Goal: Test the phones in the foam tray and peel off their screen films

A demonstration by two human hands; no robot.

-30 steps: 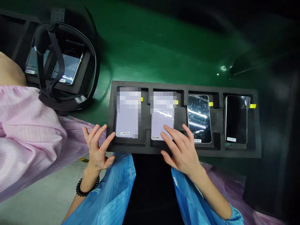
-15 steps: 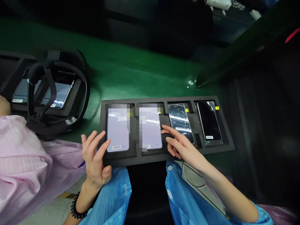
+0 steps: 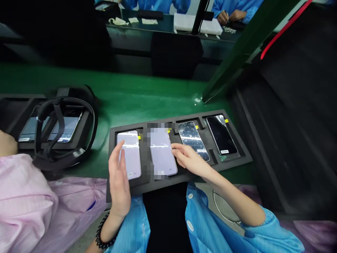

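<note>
A dark foam tray (image 3: 158,185) holds several smartphones in separate slots. My left hand (image 3: 118,182) is open and on edge over the leftmost phone (image 3: 133,154), its fingers hiding part of the lit pale screen. My right hand (image 3: 190,160) has its fingers drawn together at the right edge of the second phone (image 3: 163,151), which also shows a pale screen. How firmly they grip it cannot be made out. Under the right hand's far side lies a third phone (image 3: 193,137) with a dark, blotchy, reflective face. The fourth phone (image 3: 221,133) is black-screened with a white label.
To the left, a black headset-like strap frame (image 3: 93,130) stands over another tray with phones. A person's pink sleeve (image 3: 23,196) is beside it. Green table (image 3: 131,95) lies beyond my tray; a green post (image 3: 231,59) rises at right. Co-workers in blue sit across.
The view has tilted up, showing the far bench. My left hand has moved over the leftmost phone and turned on edge. My right fingers have drawn together at the second phone's edge.
</note>
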